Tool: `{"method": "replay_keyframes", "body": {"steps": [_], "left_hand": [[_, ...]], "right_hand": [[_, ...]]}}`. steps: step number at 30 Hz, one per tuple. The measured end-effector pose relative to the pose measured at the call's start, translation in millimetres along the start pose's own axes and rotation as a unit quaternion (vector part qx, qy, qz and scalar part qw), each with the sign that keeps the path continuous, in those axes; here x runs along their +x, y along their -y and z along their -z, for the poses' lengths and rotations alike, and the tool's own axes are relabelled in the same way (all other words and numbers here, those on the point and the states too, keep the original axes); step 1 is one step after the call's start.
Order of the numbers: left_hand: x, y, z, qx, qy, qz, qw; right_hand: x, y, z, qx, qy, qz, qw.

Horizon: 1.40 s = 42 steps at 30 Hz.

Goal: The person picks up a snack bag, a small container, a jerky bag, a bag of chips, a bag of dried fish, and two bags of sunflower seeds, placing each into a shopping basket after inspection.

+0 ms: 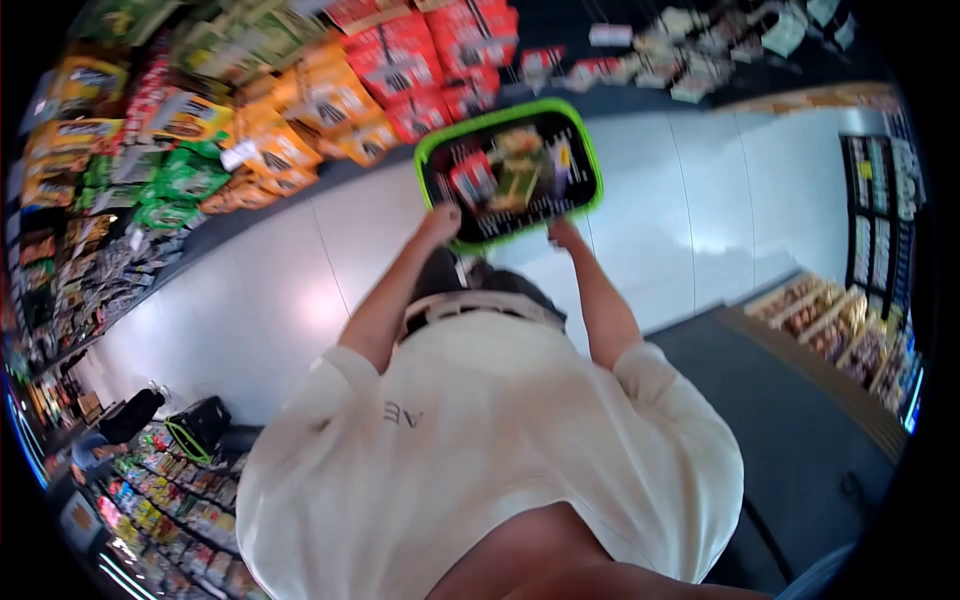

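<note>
We stand in a shop aisle on a pale floor (700, 200). Just ahead of our white shirt (480, 450), our left hand (440, 222) and right hand (562, 234) each curl around the near rim of the green basket (592, 165). We judge it is held level so its packets (515, 170) stay in. Snack shelves (300, 100) rise far left
</note>
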<state>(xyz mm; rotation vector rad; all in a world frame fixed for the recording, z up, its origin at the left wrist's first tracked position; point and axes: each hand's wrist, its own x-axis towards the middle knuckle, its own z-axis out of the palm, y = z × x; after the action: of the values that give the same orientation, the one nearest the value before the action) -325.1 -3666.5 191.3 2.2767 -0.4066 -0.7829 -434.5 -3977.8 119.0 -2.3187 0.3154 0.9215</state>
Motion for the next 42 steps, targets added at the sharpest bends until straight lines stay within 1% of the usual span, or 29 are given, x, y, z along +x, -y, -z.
{"method": "replay_keyframes", "body": {"steps": [1, 2, 3, 4, 5, 6, 7, 8, 9, 11, 12, 13, 14, 16, 17, 19, 23, 25, 26, 28, 30, 31, 33, 35, 37, 38, 39, 40, 42], "left_hand": [[-13, 14, 3, -0.016, -0.019, -0.003, 1.0], [-27, 18, 15, 0.025, 0.027, 0.043, 0.998], [-40, 34, 17, 0.052, -0.019, 0.053, 0.997], [-48, 62, 20, 0.085, 0.001, 0.036, 0.996], [-68, 60, 30, 0.066, -0.055, 0.08, 0.993], [-86, 64, 40, 0.045, -0.052, 0.111, 0.992], [-99, 81, 42, 0.094, -0.065, 0.083, 0.99], [-110, 92, 47, 0.074, -0.067, 0.125, 0.987], [-123, 102, 47, 0.049, -0.062, 0.168, 0.983], [-139, 138, 38, -0.143, -0.081, 0.298, 0.94], [-148, 160, 33, -0.144, -0.086, 0.297, 0.94], [-157, 182, 27, 0.01, -0.057, 0.211, 0.976], [-166, 196, 23, 0.165, -0.027, 0.117, 0.979], [-176, 210, 20, 0.32, 0.011, 0.106, 0.942], [-179, 216, 22, 0.335, 0.037, 0.094, 0.937], [-185, 221, 27, 0.33, 0.049, 0.091, 0.938], [-178, 234, 51, 0.309, 0.059, 0.084, 0.946], [-171, 245, 63, 0.298, 0.007, 0.037, 0.954], [-167, 250, 71, 0.3, 0.01, 0.03, 0.954], [-162, 253, 87, 0.25, -0.031, 0.025, 0.968], [-158, 259, 105, 0.214, -0.027, 0.03, 0.976], [-156, 264, 113, 0.178, -0.025, 0.041, 0.983], [-156, 275, 128, 0.201, -0.027, 0.016, 0.979], [-157, 291, 138, 0.222, -0.028, -0.01, 0.975], [-157, 315, 143, 0.226, -0.009, 0.004, 0.974], [-157, 329, 143, 0.225, -0.004, 0.0, 0.974], [-153, 348, 140, -0.042, -0.026, 0.123, 0.991], [-150, 360, 140, -0.303, -0.044, 0.237, 0.922], [-150, 372, 146, -0.304, -0.032, 0.237, 0.922]], "right_hand": [[-13, 5, 0, 0.059, -0.028, 0.02, 0.998], [2, -24, -25, 0.075, -0.033, 0.071, 0.994], [26, -62, -50, -0.001, 0.021, 0.041, 0.999], [56, -115, -86, -0.093, -0.028, 0.266, 0.959], [16, -66, -60, -0.191, -0.004, 0.232, 0.954], [10, -62, -62, -0.24, 0.043, 0.211, 0.947], [-5, -45, -54, -0.269, 0.079, 0.195, 0.94], [-20, -25, -47, 0.049, 0.106, -0.015, 0.993], [-33, -7, -44, 0.362, 0.127, -0.224, 0.896], [-37, 18, -33, 0.317, 0.139, -0.213, 0.914], [-35, 26, -30, 0.316, 0.131, -0.2, 0.918], [-36, 36, -26, 0.314, 0.13, -0.198, 0.919], [-37, 48, -19, 0.309, 0.117, -0.17, 0.928], [-37, 67, -11, 0.315, 0.083, -0.124, 0.937], [-36, 77, -7, 0.316, 0.077, -0.118, 0.938], [-39, 92, 0, 0.292, 0.049, -0.099, 0.95], [-44, 114, 0, 0.314, 0.037, -0.107, 0.943], [-43, 122, -10, 0.318, 0.039, -0.118, 0.94], [-42, 126, -14, 0.319, 0.043, -0.124, 0.939], [-47, 144, -23, 0.333, 0.03, -0.14, 0.932], [-47, 158, -29, 0.346, 0.018, -0.153, 0.925], [-45, 164, -33, 0.335, 0.04, -0.156, 0.928], [-37, 170, -44, 0.328, 0.058, -0.164, 0.928], [-24, 169, -57, 0.194, 0.064, -0.086, 0.975], [-23, 185, -54, 0.184, 0.052, -0.089, 0.978], [-21, 192, -50, -0.099, 0.025, 0.068, 0.992], [-22, 200, -49, -0.373, -0.003, 0.217, 0.902], [-9, 192, -60, -0.255, -0.031, 0.136, 0.957], [-5, 199, -63, -0.292, -0.055, 0.153, 0.942]]}}
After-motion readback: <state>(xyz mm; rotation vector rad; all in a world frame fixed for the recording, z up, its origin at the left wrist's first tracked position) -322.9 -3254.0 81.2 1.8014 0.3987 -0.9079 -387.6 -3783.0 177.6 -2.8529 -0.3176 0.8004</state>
